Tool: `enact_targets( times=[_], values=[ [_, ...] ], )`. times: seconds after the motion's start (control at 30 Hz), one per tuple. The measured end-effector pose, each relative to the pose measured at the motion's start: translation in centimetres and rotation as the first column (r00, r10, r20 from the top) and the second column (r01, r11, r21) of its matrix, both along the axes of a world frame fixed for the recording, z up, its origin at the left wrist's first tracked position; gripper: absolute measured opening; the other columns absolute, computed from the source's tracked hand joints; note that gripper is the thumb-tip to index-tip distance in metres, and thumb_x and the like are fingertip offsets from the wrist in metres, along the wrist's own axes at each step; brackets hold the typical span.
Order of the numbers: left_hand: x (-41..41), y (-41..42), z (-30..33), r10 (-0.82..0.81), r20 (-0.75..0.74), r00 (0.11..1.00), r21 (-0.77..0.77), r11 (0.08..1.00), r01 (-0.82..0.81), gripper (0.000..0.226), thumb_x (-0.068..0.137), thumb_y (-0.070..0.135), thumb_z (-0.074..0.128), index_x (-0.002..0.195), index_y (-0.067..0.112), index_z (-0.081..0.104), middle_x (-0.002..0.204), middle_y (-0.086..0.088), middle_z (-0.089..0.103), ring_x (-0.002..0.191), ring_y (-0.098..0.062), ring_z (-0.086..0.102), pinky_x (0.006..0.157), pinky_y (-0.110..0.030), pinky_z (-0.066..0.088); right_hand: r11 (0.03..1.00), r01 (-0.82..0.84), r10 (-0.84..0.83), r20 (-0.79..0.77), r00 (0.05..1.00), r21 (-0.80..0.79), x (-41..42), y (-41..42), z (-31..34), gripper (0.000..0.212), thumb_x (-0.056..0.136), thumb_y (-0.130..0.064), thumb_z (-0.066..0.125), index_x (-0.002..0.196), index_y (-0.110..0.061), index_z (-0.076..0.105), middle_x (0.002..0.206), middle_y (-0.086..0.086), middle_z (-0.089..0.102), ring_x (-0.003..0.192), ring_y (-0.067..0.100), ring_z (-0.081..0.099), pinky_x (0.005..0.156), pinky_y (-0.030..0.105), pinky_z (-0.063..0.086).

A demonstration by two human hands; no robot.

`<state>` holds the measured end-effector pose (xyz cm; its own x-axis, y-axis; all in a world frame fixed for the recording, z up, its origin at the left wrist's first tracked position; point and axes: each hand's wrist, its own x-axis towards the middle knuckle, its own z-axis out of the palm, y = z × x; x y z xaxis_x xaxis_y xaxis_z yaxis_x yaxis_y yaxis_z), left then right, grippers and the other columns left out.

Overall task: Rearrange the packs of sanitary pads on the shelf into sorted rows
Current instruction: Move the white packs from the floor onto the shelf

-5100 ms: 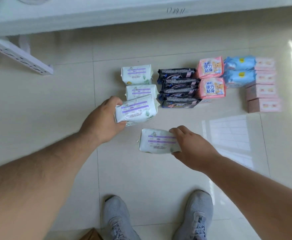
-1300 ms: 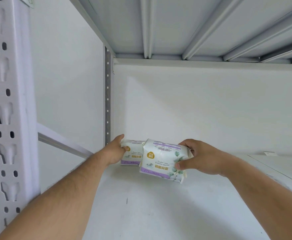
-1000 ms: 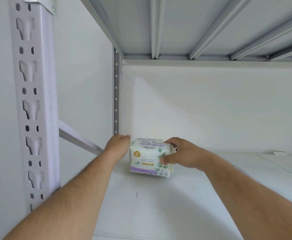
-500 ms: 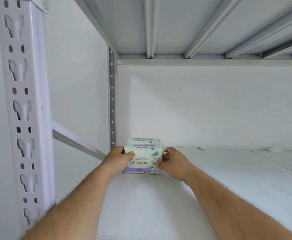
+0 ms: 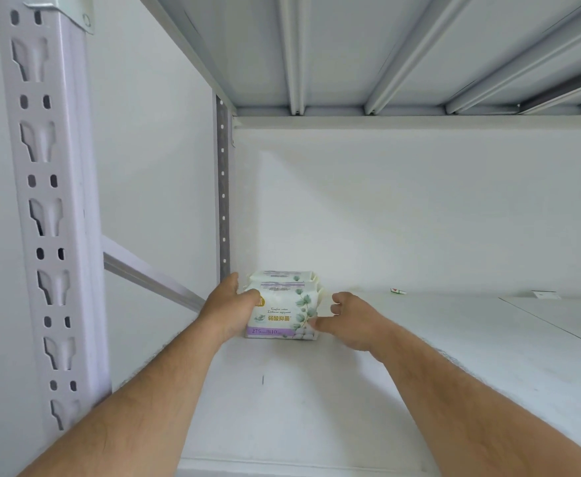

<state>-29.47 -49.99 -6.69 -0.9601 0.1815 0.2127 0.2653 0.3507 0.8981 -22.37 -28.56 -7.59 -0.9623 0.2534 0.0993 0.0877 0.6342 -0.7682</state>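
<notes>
**Two white packs at the back left corner of the shelf**

Two white packs of sanitary pads stood one behind the other on the white shelf [image 5: 316,390], pushed into its back left corner close to the grey perforated rear post [image 5: 223,187]. The front pack [image 5: 283,313] faced the camera, showing green leaf print, gold characters and a purple band along its bottom edge. The rear pack [image 5: 282,275] showed only its top edge with a purple stripe, just behind and touching the front one.

The left hand [image 5: 228,309] lay against the left side of the front pack, fingers reaching back along it and the thumb resting on the upper left corner of its face; it held the pack's side rather than lifting it. The right hand [image 5: 349,320] sat just to the right of the packs, fingers loosely curled and holding nothing, with one fingertip touching the lower right corner of the front pack.

A white slotted upright [image 5: 46,218] rose at the near left, with a diagonal brace [image 5: 151,275] running behind it. The ribbed underside of the upper shelf [image 5: 385,53] spanned the top. Two small labels [image 5: 398,291] lay far back on the shelf to the right, well apart from the packs.
</notes>
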Motion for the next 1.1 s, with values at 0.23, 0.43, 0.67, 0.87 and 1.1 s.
enact_targets(
  times=[0.23, 0.43, 0.67, 0.87, 1.1],
  values=[
    [6.5, 2.0, 1.2, 0.038, -0.215, 0.976, -0.378, 0.918, -0.119, 0.078, 0.085, 0.042, 0.052, 0.154, 0.023, 0.022, 0.159, 0.006, 0.025, 0.143, -0.019, 0.029, 0.114, -0.036, 0.031, 0.935, 0.006, -0.006, -0.002, 1.000, 0.354, 6.1, 0.9, 1.3, 0.081, 0.093, -0.052, 0.055, 0.157, -0.018, 0.017, 0.153, 0.002, 0.039, 0.137, 0.023, 0.042, 0.106, 0.034, 0.040],
    [15.3, 5.7, 0.1, -0.038, -0.276, 0.960, -0.661, 0.733, -0.161, 0.075, 0.083, 0.055, 0.044, 0.152, 0.035, 0.023, 0.161, 0.009, 0.019, 0.145, -0.020, 0.024, 0.115, -0.040, 0.029, 0.757, -0.012, 0.043, -0.031, 0.999, 0.654, 13.4, 2.2, 0.6, 0.068, 0.096, -0.054, 0.047, 0.148, -0.014, 0.030, 0.148, 0.002, 0.044, 0.136, 0.026, 0.038, 0.104, 0.041, 0.041],
    [26.4, 9.9, -1.1, -0.046, -0.300, 0.953, -0.767, 0.605, -0.213, 0.069, 0.091, 0.048, 0.043, 0.154, 0.030, 0.021, 0.160, 0.010, 0.021, 0.144, -0.019, 0.024, 0.115, -0.039, 0.026, 0.613, -0.047, 0.127, -0.040, 0.991, 0.789, 22.6, 5.3, -0.7, 0.063, 0.097, -0.053, 0.043, 0.146, -0.015, 0.032, 0.153, 0.002, 0.037, 0.141, 0.026, 0.032, 0.108, 0.041, 0.034],
    [33.6, 11.8, -1.8, -0.048, -0.278, 0.959, -0.821, 0.531, -0.212, 0.068, 0.090, 0.051, 0.042, 0.152, 0.030, 0.025, 0.156, 0.006, 0.030, 0.140, -0.021, 0.030, 0.112, -0.041, 0.028, 0.606, -0.042, 0.150, -0.062, 0.987, 0.794, 29.5, 6.3, -1.2, 0.060, 0.097, -0.054, 0.042, 0.143, -0.014, 0.038, 0.148, 0.004, 0.043, 0.139, 0.027, 0.035, 0.109, 0.042, 0.034],
    [40.2, 10.4, -1.8, -0.022, -0.289, 0.957, -0.823, 0.517, -0.236, 0.064, 0.091, 0.051, 0.041, 0.150, 0.029, 0.029, 0.152, 0.004, 0.036, 0.136, -0.022, 0.036, 0.108, -0.042, 0.035, 0.635, -0.047, 0.118, -0.037, 0.992, 0.771, 36.6, 5.0, -1.7, 0.056, 0.098, -0.054, 0.040, 0.136, -0.014, 0.044, 0.133, 0.006, 0.052, 0.122, 0.027, 0.047, 0.099, 0.042, 0.042]
  ],
)
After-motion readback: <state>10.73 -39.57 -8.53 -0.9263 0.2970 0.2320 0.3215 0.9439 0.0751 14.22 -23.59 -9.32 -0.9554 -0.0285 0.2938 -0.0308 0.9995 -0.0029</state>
